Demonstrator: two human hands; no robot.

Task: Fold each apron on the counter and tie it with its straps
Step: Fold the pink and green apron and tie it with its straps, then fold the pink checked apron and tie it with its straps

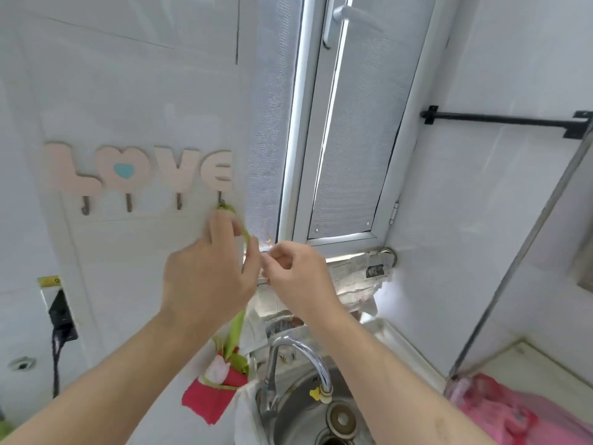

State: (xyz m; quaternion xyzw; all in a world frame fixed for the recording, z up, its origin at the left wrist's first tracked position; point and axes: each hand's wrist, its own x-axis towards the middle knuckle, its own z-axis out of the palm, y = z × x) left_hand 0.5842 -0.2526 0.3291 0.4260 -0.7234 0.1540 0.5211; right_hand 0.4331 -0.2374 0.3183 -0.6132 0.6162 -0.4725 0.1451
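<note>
Head view: green strap [245,234] is looped over the rightmost hook [220,200]; folded red apron [208,399] hangs below it. Left hand [208,277] grips the strap; right hand [295,277] pinches it alongside. Loop should be seated fully before release.

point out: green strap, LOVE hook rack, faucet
green strap [238,326]: head view, on the stretch hanging below the hands
LOVE hook rack [86,183]: head view, on the foot of the letter L
faucet [316,364]: head view, on the curved chrome spout
</note>
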